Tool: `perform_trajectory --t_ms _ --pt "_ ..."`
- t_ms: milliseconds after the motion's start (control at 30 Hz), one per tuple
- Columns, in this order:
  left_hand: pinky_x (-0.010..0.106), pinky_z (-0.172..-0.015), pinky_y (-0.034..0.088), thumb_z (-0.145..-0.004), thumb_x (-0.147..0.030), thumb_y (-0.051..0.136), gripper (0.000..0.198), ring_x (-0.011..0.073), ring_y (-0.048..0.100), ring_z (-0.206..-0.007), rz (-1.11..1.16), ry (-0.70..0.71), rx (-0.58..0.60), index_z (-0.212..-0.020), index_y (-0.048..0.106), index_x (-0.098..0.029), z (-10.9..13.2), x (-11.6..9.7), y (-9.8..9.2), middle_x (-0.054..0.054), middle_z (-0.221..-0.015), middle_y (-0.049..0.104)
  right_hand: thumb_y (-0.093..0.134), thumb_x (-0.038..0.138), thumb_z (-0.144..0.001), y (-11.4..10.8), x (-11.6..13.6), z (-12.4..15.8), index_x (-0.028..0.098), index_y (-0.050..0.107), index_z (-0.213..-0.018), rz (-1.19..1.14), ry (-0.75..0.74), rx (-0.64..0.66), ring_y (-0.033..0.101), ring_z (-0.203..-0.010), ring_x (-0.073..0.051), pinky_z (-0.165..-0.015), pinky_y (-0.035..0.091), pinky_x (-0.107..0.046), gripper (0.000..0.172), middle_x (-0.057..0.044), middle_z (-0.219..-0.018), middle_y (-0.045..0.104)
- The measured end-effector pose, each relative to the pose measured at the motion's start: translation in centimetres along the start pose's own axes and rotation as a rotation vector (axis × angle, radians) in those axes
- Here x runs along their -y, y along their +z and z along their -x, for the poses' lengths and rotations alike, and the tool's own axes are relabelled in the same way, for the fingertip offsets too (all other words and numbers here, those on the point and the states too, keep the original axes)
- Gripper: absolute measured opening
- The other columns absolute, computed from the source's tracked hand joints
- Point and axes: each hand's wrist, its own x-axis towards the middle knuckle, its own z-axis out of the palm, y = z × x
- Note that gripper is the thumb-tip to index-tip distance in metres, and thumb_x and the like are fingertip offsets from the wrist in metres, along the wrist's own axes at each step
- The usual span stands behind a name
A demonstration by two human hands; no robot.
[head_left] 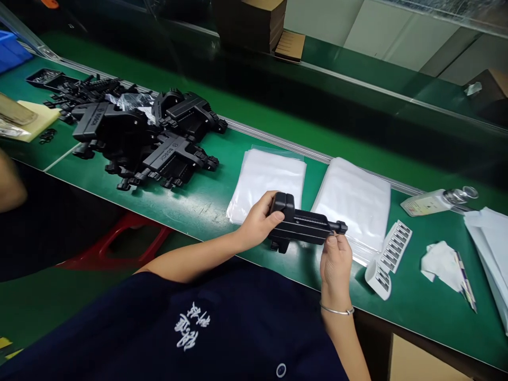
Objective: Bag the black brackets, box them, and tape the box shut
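Note:
Between both hands, above the front edge of the green bench, is a black plastic clamp-like bracket (304, 225). My left hand (257, 222) is wrapped round its thicker end, with the thumb across the side. At the narrow knobbed end, my right hand (336, 256) is closed, with thumb and fingertips pressed to the underside. Whether a small part sits in those right fingertips cannot be made out. Behind the bracket lie two stacks of clear plastic bags, a left stack (270, 177) and a right stack (353, 196).
Several similar black brackets (170, 153) marked BOSCH are piled left. To the right are a label strip (397, 246), a white bottle (426, 203), a crumpled tissue (440, 264), pens (466, 283) and paper sheets (492, 248). Another person's arm (10, 182) is at far left.

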Motion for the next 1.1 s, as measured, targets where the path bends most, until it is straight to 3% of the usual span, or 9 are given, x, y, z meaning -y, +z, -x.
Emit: perform_trajectory --t_ms 67,200,333,500,633,800,933,1000,1100 --pt "0.037 -0.090 0.046 -0.079 -0.069 0.061 0.063 0.0247 0.058 -0.103 0.004 -0.004 -0.004 -0.115 0.053 -0.018 -0.1 0.0 0.0 0.010 -0.109 0.063 0.069 0.050 -0.080 0.1 0.1 0.0 0.019 0.067 -0.085 0.051 -0.003 0.001 0.062 -0.082 -0.018 -0.083 0.047 -0.034 0.032 -0.002 -0.083 0.068" --pt "0.036 -0.091 0.046 -0.085 -0.067 0.054 0.057 0.0241 0.059 -0.104 0.037 -0.074 -0.059 -0.113 0.055 -0.017 0.0 -0.1 -0.1 0.010 -0.110 0.063 0.073 0.048 -0.077 0.3 0.4 -0.1 0.020 0.067 -0.099 0.026 -0.030 0.083 0.062 -0.097 -0.021 -0.091 0.046 -0.037 0.036 -0.005 -0.098 0.069" --pt "0.037 -0.091 0.046 -0.078 -0.069 0.062 0.063 0.0253 0.058 -0.104 0.024 -0.015 -0.022 -0.115 0.054 -0.019 0.0 -0.1 -0.3 0.010 -0.111 0.063 0.069 0.051 -0.080 0.4 0.4 -0.4 0.019 0.069 -0.090 0.048 0.017 0.014 0.063 -0.087 -0.019 -0.089 0.046 -0.036 0.033 -0.003 -0.088 0.070" --pt "0.037 -0.091 0.046 -0.086 -0.067 0.052 0.056 0.0248 0.059 -0.104 0.028 -0.082 -0.069 -0.114 0.055 -0.018 0.0 0.1 -0.6 0.010 -0.110 0.063 0.071 0.052 -0.078 0.6 0.4 -0.4 0.020 0.067 -0.108 0.068 -0.019 0.110 0.062 -0.103 -0.024 -0.095 0.045 -0.041 0.044 -0.008 -0.108 0.069" --pt "0.036 -0.090 0.046 -0.079 -0.069 0.060 0.065 0.0261 0.058 -0.105 -0.010 -0.007 -0.008 -0.119 0.053 -0.019 0.2 0.0 -0.7 0.011 -0.114 0.062 0.068 0.050 -0.081 0.7 0.2 -0.3 0.018 0.069 -0.093 0.099 0.038 0.009 0.063 -0.088 -0.020 -0.089 0.047 -0.039 0.035 -0.005 -0.091 0.070" --pt "0.036 -0.092 0.046 -0.086 -0.067 0.050 0.057 0.0253 0.058 -0.106 0.028 -0.075 -0.090 -0.114 0.056 -0.018 0.1 0.2 -1.1 0.010 -0.111 0.063 0.074 0.047 -0.077 1.0 0.5 -0.3 0.020 0.068 -0.105 0.063 -0.019 0.086 0.061 -0.104 -0.023 -0.097 0.044 -0.041 0.039 -0.007 -0.107 0.069" --pt "0.036 -0.088 0.047 -0.079 -0.069 0.060 0.065 0.0246 0.060 -0.100 -0.012 0.027 -0.034 -0.119 0.053 -0.019 0.6 0.2 -1.5 0.010 -0.111 0.064 0.070 0.045 -0.081 1.3 0.1 -0.6 0.019 0.069 -0.091 0.107 0.020 0.015 0.062 -0.090 -0.020 -0.092 0.045 -0.039 0.028 -0.004 -0.092 0.069" --pt "0.035 -0.087 0.048 -0.075 -0.069 0.065 0.067 0.0244 0.061 -0.099 -0.005 0.055 -0.034 -0.118 0.055 -0.018 0.5 0.0 -1.7 0.010 -0.110 0.064 0.063 0.052 -0.085 1.5 -0.1 -0.5 0.018 0.069 -0.088 0.145 0.033 0.029 0.062 -0.088 -0.020 -0.090 0.046 -0.039 0.034 -0.005 -0.089 0.069" --pt "0.034 -0.083 0.051 -0.079 -0.069 0.060 0.060 0.0237 0.064 -0.096 0.171 -0.087 -0.156 -0.110 0.059 -0.017 -0.6 -0.1 -2.2 0.009 -0.102 0.068 0.052 0.061 -0.088 2.1 0.0 0.1 0.018 0.069 -0.101 0.185 -0.040 0.139 0.062 -0.100 -0.025 -0.094 0.046 -0.043 0.047 -0.008 -0.102 0.068"
